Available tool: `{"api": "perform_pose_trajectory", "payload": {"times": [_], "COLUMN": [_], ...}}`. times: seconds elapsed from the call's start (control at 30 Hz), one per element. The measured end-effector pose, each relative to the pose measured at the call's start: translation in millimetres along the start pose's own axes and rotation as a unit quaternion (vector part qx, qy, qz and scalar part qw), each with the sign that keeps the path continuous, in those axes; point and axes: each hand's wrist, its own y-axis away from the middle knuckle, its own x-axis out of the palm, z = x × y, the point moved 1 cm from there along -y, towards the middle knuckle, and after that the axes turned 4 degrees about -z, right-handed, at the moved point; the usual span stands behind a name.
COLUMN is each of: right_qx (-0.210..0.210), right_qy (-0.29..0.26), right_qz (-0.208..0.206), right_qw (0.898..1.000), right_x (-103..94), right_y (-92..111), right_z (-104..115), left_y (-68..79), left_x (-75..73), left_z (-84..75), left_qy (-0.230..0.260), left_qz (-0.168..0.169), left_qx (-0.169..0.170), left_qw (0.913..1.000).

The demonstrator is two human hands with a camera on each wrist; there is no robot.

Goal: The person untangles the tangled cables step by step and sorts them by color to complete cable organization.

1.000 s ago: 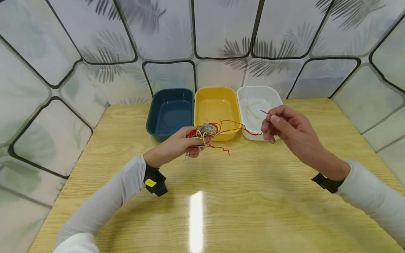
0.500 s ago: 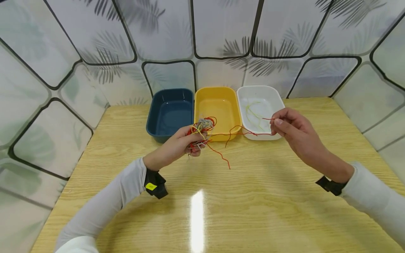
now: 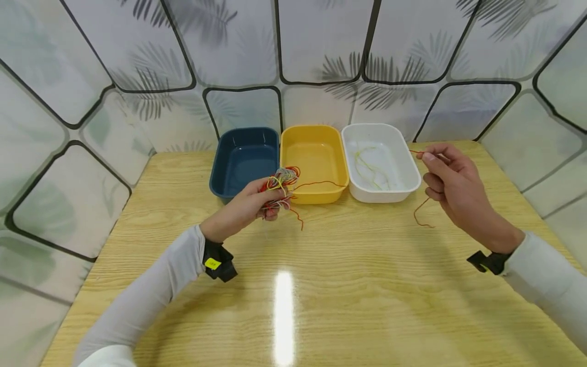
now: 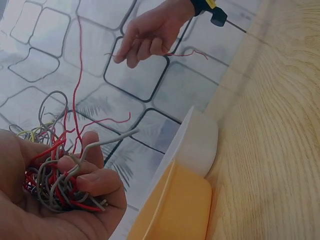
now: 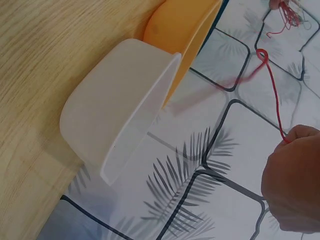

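A tangled bundle of red, grey and yellow strings (image 3: 283,178) lies in my left hand (image 3: 245,208), held by curled fingers above the front of the yellow bin (image 3: 316,198). In the left wrist view, grey and red loops (image 4: 52,185) show between the fingers, and loose red ends stick out. Out to the right of the white bin (image 3: 385,197), my right hand (image 3: 458,191) pinches a single red string (image 5: 276,100) between thumb and forefinger. One end of that string dangles below the hand, apart from the bundle in the head view.
A dark blue bin (image 3: 245,165) stands at the left of the row, touching the yellow one. Thin yellow-green strings (image 3: 358,159) lie inside the white bin. Behind the bins, a patterned curtain (image 3: 321,41) rises at the back of the wooden table (image 3: 357,285).
The right hand has moved right and slightly up, past the white bin, drawing the red string out of the bundle. My left hand has shifted a little left.
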Motion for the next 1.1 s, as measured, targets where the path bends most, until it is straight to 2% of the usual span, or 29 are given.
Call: {"api": "perform_pose_trajectory", "payload": {"times": [0.1,0.2,0.3,0.4,0.5,0.57,0.63,0.7,0.8,0.87,1.0,1.03,1.1], "right_qx": [0.017,0.029,0.038,0.044,0.042,0.037,0.026,0.002,-0.063,-0.109,-0.185,-0.198,-0.209], "right_qy": [0.01,0.015,0.008,-0.005,-0.005,0.038,0.129,0.243,0.397,0.466,0.553,0.564,0.578], "right_qz": [-0.03,-0.041,-0.044,-0.038,-0.027,-0.012,0.012,0.041,0.08,0.099,0.165,0.186,0.226], "right_qw": [0.999,0.999,0.998,0.998,0.999,0.999,0.991,0.969,0.912,0.872,0.795,0.78,0.755], "right_x": [-3.9,-6.4,-4.8,4.7,22.2,36.5,51.9,64.9,77.1,80.5,81.5,81.0,80.7], "right_y": [-11,-24,-35,-47,-65,-80,-96,-112,-135,-149,-167,-169,-170], "right_z": [-2,-5,-7,-9,-12,-14,-16,-20,-29,-39,-69,-79,-99], "left_y": [1.6,5.3,8.5,10.6,10.5,9.4,8.4,8.8,10.2,11.7,16.4,17.7,20.6], "left_x": [2.8,4.3,4.6,5.0,7.1,9.9,12.4,14.4,16.2,16.0,11.9,10.6,7.7], "left_z": [0.1,0.6,0.2,-0.5,-1.2,-1.8,-2.7,-4.4,-8.0,-10.8,-15.4,-15.8,-15.8], "left_qy": [-0.011,-0.017,-0.043,-0.089,-0.129,-0.145,-0.157,-0.171,-0.189,-0.201,-0.208,-0.208,-0.205], "left_qz": [0.021,0.032,0.047,0.066,0.079,0.081,0.082,0.086,0.095,0.097,0.09,0.088,0.085], "left_qx": [0.003,-0.001,-0.004,-0.004,-0.004,-0.003,0.001,0.009,0.029,0.042,0.045,0.041,0.033], "left_qw": [0.9997,0.9993,0.998,0.9938,0.9885,0.9861,0.9841,0.9815,0.9769,0.9739,0.9728,0.9734,0.9745]}}
